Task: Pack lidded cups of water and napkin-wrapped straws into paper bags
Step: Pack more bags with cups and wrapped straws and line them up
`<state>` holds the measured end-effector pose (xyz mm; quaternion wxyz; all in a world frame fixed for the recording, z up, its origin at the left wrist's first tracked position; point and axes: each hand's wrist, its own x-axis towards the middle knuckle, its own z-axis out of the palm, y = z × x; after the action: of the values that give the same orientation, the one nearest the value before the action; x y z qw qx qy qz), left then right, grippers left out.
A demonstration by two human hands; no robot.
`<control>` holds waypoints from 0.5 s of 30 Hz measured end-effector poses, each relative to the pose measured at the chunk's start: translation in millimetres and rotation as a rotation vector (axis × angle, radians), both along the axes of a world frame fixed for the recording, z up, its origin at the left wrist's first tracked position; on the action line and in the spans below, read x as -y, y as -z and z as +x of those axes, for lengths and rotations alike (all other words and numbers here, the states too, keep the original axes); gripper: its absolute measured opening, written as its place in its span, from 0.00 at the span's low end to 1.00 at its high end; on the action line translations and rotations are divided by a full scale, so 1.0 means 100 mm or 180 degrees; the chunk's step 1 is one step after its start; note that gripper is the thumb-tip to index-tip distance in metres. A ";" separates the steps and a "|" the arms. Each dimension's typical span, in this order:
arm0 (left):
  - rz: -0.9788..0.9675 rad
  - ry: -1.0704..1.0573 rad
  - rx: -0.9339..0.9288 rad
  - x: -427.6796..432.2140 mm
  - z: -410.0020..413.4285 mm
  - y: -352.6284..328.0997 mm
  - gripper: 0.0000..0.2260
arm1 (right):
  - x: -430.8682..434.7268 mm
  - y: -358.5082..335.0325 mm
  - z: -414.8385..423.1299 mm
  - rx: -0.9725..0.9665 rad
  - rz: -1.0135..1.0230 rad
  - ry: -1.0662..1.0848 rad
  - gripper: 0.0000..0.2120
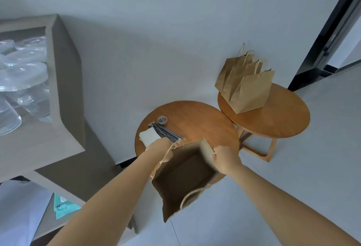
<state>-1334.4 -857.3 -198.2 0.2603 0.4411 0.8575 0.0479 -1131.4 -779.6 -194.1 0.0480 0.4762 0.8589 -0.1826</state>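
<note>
- Hands are pinching an open paper bag (185, 169) by its rim over the near round table (205, 120): my left hand (162, 146) gripping the far-left edge, my right hand (224, 158) the right.
- Paper is risking a tear if I am pulling too hard.
- Bag is hanging partly off the table and could tip; straws (166, 133) and napkins (149, 136) are lying just beyond it.

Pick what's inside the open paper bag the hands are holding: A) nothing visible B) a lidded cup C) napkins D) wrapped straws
A: the open paper bag, held at its rim by the left hand and right hand, shows only its bare brown inside; the straws and napkins lie on the round table.
</note>
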 end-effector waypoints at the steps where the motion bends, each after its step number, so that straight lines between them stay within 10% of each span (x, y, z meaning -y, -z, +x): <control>1: -0.0028 0.0005 -0.0085 -0.03 -0.04 0.00 0.14 | -0.07 0.02 -0.03 0.0023 0.0045 0.0048 0.10; 15: 0.0024 -0.0490 0.0155 -0.82 -0.29 0.25 0.10 | -1.06 0.20 -0.29 0.0192 -0.0102 -0.0319 0.13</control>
<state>-1362.9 -775.5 -223.4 0.2750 0.3735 0.8821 0.0818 -1160.7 -673.4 -214.5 0.0905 0.4370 0.8768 -0.1793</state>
